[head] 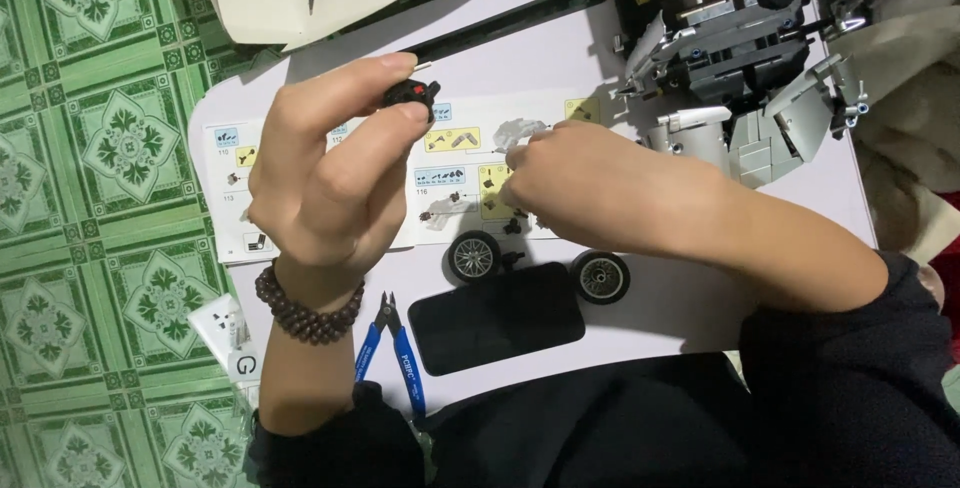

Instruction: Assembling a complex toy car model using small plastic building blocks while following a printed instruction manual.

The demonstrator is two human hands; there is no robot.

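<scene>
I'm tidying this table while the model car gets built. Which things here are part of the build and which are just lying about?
In use: small black piece pinched in left hand; instruction sheet under right hand; two wheels; grey model body.

Lying about: black phone; blue-handled cutters; white power strip.

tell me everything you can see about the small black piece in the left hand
The small black plastic building-block piece is dark and chunky, with a red spot on its face and a thin pale pin sticking out at its upper right. The left hand pinches it between thumb and fingertips, raised above the open white instruction booklet. Its lower side is hidden by the fingers. Nothing else touches it.
</scene>
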